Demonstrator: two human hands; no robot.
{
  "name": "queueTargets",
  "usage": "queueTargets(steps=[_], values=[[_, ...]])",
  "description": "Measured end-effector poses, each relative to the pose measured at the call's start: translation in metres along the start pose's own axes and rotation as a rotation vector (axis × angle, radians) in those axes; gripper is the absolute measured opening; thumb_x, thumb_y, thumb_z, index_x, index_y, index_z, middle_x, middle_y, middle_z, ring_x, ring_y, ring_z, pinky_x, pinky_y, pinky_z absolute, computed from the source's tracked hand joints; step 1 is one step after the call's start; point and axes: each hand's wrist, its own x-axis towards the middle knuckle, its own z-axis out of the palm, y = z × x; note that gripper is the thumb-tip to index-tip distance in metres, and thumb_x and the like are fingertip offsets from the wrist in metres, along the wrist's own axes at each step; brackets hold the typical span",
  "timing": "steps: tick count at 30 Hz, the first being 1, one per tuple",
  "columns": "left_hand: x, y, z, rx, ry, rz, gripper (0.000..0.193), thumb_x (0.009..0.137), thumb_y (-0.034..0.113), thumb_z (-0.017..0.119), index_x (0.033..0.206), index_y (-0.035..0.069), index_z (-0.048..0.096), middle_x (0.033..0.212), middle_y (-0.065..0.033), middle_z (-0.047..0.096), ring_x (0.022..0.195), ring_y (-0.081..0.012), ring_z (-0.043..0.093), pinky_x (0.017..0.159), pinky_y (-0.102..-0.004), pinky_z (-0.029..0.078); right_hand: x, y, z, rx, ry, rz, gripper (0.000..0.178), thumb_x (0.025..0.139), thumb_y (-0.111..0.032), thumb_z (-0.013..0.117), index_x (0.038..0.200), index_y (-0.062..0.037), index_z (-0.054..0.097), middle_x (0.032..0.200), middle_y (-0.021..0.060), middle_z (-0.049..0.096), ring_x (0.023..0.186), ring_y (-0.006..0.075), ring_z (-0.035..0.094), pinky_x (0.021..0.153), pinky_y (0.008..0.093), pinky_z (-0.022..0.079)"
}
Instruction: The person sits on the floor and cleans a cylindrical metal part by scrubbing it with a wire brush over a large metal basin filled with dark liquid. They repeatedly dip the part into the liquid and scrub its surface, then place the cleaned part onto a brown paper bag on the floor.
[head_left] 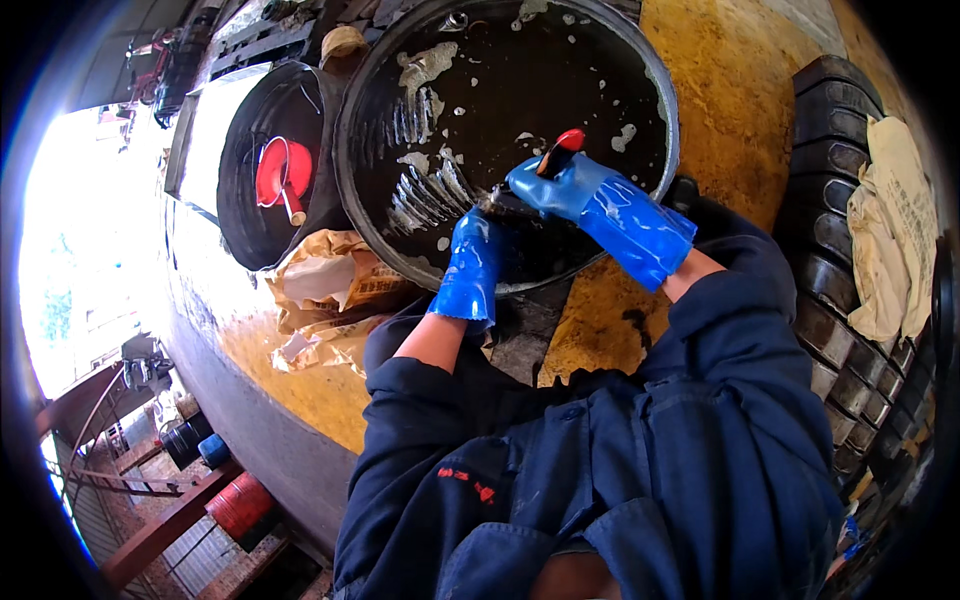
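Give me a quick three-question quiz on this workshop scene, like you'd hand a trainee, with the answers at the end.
1. What colour are the gloves? A) green B) blue C) yellow
2. True or false: the red dipper lies in the large round tub.
3. Which hand holds the red-ended tool?

Key: 1. B. 2. False; it is in the dark bucket beside the tub. 3. The right hand.

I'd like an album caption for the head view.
Blue gloves over a round tub: the right hand grips a red-and-black handle, the left hand close by.
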Motion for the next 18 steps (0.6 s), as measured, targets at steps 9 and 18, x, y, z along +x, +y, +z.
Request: queueTargets(steps=[9, 18], values=[[-0.006, 0.001, -0.007, -0.015, 0.094, -0.109, 0.021, 0.086, 0.012, 0.078, 0.105, 0.004, 0.074, 0.091, -0.0080, 0.077, 0.080, -0.0166, 0.071, 0.073, -0.0322, 0.057, -0.011, -0.025, -0.023, -0.094, 0.119, 0.139, 0.041, 0.095, -0.046, 0.059, 0.084, -0.0080, 0.069, 0.069, 0.0097, 0.063, 0.071, 0.0249, 0.063, 0.076, 0.0379, 0.053], [-0.017, 0.014, -0.037, -0.230, 0.013, -0.015, 0.020, 0.091, 0.010, 0.073, 0.108, -0.001, 0.075, 0.089, -0.0072, 0.076, 0.078, -0.0150, 0.069, 0.073, -0.0283, 0.056, 0.000, -0.001, -0.017, 0.117, 0.086, 0.057, 0.031, 0.095, -0.035, 0.063, 0.088, -0.0053, 0.071, 0.078, 0.0073, 0.068, 0.074, 0.0141, 0.063, 0.072, 0.0334, 0.050]])
